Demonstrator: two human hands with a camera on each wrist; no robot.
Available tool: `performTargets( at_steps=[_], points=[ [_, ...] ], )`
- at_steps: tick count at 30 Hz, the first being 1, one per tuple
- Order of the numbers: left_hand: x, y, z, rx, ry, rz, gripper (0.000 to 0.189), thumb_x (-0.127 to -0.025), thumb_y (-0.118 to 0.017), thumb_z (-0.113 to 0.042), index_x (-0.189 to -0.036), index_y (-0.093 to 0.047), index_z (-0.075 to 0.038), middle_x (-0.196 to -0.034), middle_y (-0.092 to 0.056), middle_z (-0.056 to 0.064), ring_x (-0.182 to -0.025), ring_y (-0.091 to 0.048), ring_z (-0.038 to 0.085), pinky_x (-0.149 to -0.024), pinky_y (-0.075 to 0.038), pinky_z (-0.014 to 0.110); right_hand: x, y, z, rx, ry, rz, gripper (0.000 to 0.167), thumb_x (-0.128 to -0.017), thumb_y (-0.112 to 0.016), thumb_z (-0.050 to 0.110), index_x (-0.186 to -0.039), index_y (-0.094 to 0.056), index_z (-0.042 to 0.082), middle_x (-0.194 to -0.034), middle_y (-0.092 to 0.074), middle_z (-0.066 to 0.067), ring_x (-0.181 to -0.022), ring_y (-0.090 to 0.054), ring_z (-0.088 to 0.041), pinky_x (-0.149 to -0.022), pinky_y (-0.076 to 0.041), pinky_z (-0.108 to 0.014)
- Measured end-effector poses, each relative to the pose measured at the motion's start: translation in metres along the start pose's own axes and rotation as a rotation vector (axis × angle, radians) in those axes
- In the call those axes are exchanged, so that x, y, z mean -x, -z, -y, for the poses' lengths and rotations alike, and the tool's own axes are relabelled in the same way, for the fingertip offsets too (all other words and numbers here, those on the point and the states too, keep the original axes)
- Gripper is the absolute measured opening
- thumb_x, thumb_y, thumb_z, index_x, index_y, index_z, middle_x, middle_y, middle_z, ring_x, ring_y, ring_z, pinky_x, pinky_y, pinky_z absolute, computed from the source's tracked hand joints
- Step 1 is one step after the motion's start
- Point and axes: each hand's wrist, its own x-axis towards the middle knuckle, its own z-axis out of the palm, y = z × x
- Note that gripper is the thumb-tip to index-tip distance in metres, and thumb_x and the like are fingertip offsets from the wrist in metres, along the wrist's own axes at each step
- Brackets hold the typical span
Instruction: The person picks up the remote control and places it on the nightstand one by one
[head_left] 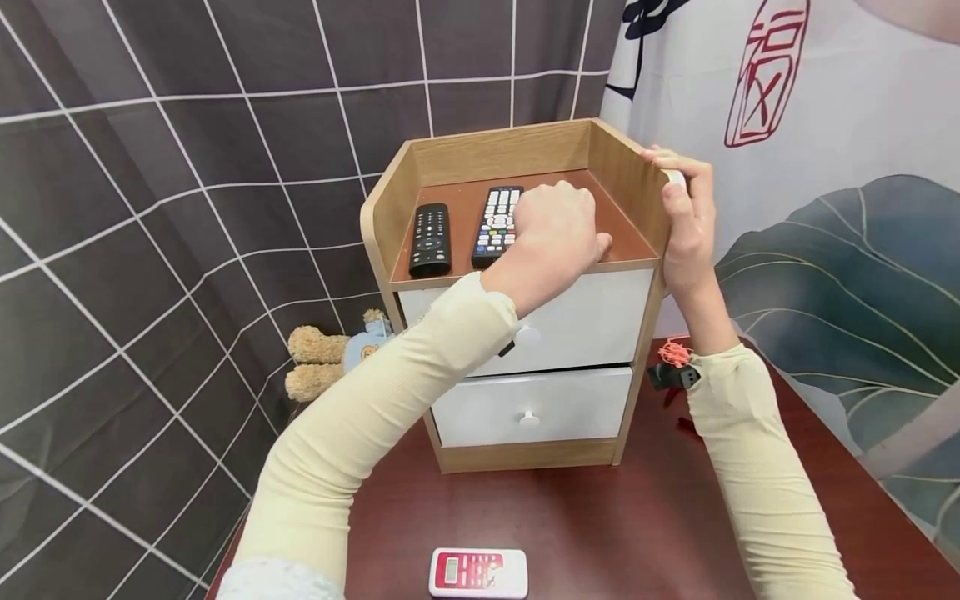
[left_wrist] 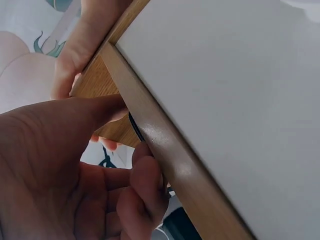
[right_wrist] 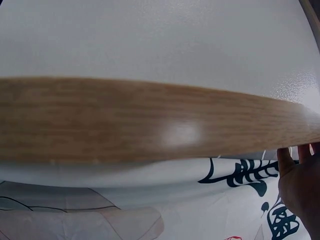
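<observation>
A small wood-edged cabinet with two white drawers stands in the head view. My left hand is over its brown top shelf, right of a black remote control with white buttons. Seen in the left wrist view, its thumb and curled fingers close on a dark, thin-edged object, mostly hidden behind the wooden front edge; I cannot tell its kind. My right hand grips the cabinet's raised right side panel, thumb near the front corner. Another black remote control lies at the shelf's left.
A red-and-white handheld device with a small screen lies on the dark red table in front. A teddy bear is left of the cabinet. Behind hang a grey checked curtain and a white printed cloth.
</observation>
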Motion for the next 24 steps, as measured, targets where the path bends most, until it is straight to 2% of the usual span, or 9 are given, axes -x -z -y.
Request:
performTargets(
  at_steps=[6, 10, 14, 17, 19, 22, 24],
  points=[
    [0.011, -0.006, 0.008, 0.034, -0.039, -0.105, 0.052, -0.09, -0.05, -0.073, -0.095, -0.071, -0.025, -0.081, -0.066, -0.006, -0.077, -0.069, 0.014, -0.056, -0.051, 0.022, -0.001, 0.0, 0.0, -0.004, 0.002, -0.005, 0.029, -0.094, -0.041, 0.015, -0.117, -0.058, 0.011, -0.127, -0.061, -0.002, -0.136, -0.041, -0.027, -0.112, -0.026, -0.033],
    [0.023, -0.007, 0.014, 0.052, -0.08, -0.182, 0.051, -0.094, -0.047, -0.069, -0.08, -0.066, -0.025, -0.07, -0.061, -0.007, -0.067, -0.066, 0.014, -0.053, -0.048, 0.023, 0.0, 0.0, -0.001, -0.001, 0.004, -0.001, 0.029, -0.094, -0.041, 0.015, -0.117, -0.058, 0.011, -0.128, -0.061, -0.003, -0.136, -0.041, -0.027, -0.112, -0.026, -0.033],
    [0.035, -0.01, 0.017, 0.073, -0.169, -0.295, 0.049, -0.099, -0.045, -0.06, -0.069, -0.061, -0.025, -0.068, -0.06, -0.006, -0.061, -0.062, 0.015, -0.05, -0.047, 0.025, 0.001, 0.0, -0.001, -0.007, 0.006, -0.003, 0.029, -0.094, -0.041, 0.015, -0.117, -0.057, 0.01, -0.129, -0.06, -0.004, -0.136, -0.04, -0.028, -0.112, -0.026, -0.033],
    [0.047, -0.018, 0.017, 0.091, -0.255, -0.4, 0.047, -0.101, -0.045, -0.055, -0.07, -0.062, -0.023, -0.066, -0.06, -0.005, -0.058, -0.061, 0.015, -0.048, -0.048, 0.027, 0.0, 0.0, -0.001, -0.023, 0.015, -0.01, 0.028, -0.094, -0.041, 0.014, -0.116, -0.057, 0.01, -0.127, -0.061, -0.004, -0.135, -0.041, -0.029, -0.112, -0.027, -0.032],
    [0.056, -0.028, 0.015, 0.104, -0.341, -0.47, 0.044, -0.101, -0.046, -0.051, -0.074, -0.064, -0.021, -0.063, -0.059, -0.006, -0.056, -0.061, 0.014, -0.047, -0.048, 0.029, -0.001, -0.001, -0.001, -0.028, 0.024, -0.012, 0.027, -0.094, -0.041, 0.013, -0.115, -0.058, 0.009, -0.125, -0.062, -0.004, -0.135, -0.041, -0.03, -0.113, -0.027, -0.031],
    [0.067, -0.05, 0.013, 0.136, -0.503, -0.561, 0.039, -0.101, -0.048, -0.045, -0.076, -0.063, -0.019, -0.059, -0.056, -0.007, -0.053, -0.059, 0.011, -0.045, -0.044, 0.026, -0.001, -0.002, 0.0, -0.02, 0.034, -0.01, 0.028, -0.094, -0.04, 0.012, -0.115, -0.058, 0.009, -0.124, -0.063, -0.002, -0.136, -0.04, -0.032, -0.114, -0.027, -0.03],
    [0.073, -0.067, 0.011, 0.17, -0.618, -0.594, 0.036, -0.1, -0.051, -0.042, -0.074, -0.061, -0.019, -0.058, -0.053, -0.008, -0.051, -0.055, 0.009, -0.044, -0.037, 0.024, -0.001, -0.003, 0.0, -0.013, 0.034, -0.011, 0.028, -0.094, -0.04, 0.012, -0.115, -0.058, 0.009, -0.124, -0.062, -0.002, -0.136, -0.04, -0.031, -0.114, -0.027, -0.029]
  ],
)
